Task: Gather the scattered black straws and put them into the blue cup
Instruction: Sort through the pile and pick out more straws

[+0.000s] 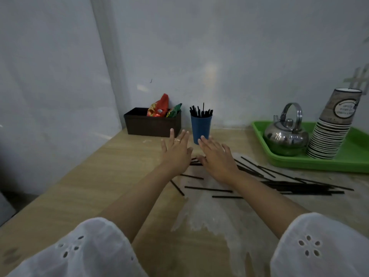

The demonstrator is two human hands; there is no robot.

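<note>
Reaching hands: left hand, right hand both flat, fingers spread, empty
straws: scattered on table, mostly rightward; some already in cup
straw feel: light, stiff, rolly; guessing pinch mid-length, bunched

The right hand partly hides black straws; the green tray is cropped.

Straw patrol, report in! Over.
Left hand, right hand open. Blue cup part-filled; black straws loose on table. Green tray close by, not blocking.
</note>
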